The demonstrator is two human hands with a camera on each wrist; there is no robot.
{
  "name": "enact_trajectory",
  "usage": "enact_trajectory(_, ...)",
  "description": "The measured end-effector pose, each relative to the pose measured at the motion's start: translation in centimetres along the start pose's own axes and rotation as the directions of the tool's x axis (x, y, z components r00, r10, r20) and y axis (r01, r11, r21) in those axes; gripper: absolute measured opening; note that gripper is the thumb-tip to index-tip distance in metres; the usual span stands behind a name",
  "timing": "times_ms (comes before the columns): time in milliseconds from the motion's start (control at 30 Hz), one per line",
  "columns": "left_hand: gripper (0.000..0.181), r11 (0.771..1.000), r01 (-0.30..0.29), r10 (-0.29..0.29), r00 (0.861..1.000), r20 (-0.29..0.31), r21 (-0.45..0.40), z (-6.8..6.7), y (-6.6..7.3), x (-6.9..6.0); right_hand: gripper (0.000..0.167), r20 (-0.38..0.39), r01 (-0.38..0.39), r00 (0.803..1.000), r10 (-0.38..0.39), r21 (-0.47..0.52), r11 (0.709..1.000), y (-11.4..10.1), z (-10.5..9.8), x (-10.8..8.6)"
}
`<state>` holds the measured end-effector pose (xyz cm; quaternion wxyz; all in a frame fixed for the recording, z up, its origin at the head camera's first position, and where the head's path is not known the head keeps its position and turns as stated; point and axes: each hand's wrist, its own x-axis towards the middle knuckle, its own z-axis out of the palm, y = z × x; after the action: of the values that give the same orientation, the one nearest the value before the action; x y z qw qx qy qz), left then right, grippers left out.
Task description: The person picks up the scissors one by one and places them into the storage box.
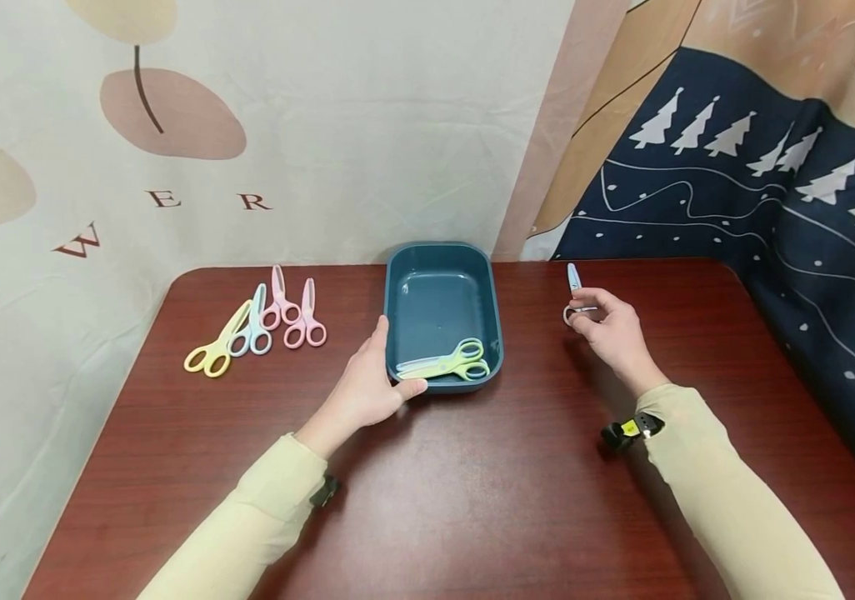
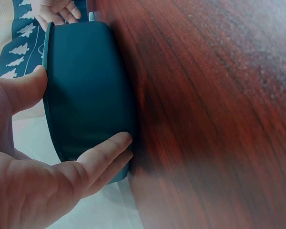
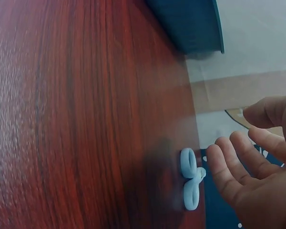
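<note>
My left hand (image 1: pixel 366 385) rests against the near left corner of a dark teal plastic bin (image 1: pixel 442 260). Its thumb lies at the rim and its straight fingers along the side wall, as the left wrist view shows. Yellow-green scissors (image 1: pixel 438 366) and a pair of pale blue scissors (image 1: pixel 484 372), partly under them, lie at the bin's near end. My right hand (image 1: pixel 615 333) is over light blue scissors (image 1: pixel 573 275) at the right. In the right wrist view its loosely bent fingers stand apart from the scissors' handles (image 3: pixel 195 178), with nothing between them.
Left of the bin lie yellow scissors (image 1: pixel 231 333), blue scissors (image 1: pixel 257 310) and two pink scissors (image 1: pixel 310 302), close together. The brown wooden table (image 1: pixel 472 483) ends at a hanging cloth (image 1: pixel 367 150) behind and a navy tree-patterned cloth (image 1: pixel 697 192) at the right.
</note>
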<state>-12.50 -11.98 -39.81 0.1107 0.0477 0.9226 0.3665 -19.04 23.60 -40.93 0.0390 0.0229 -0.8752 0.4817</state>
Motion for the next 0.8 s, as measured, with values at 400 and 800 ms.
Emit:
enact_trajectory(400,0.112,1.000,0.011,-0.011,1.000,0.008,0.003,-0.1,0.1,0.0,0.037,-0.064,-0.006,0.998,0.004,-0.025,1.000,1.1,-0.1,0.6)
enact_trajectory(800,0.113,1.000,0.013,-0.014,1.000,0.013,0.004,0.0,0.0,0.0,0.040,-0.136,-0.090,0.988,0.078,-0.087,0.992,1.8,-0.2,1.0)
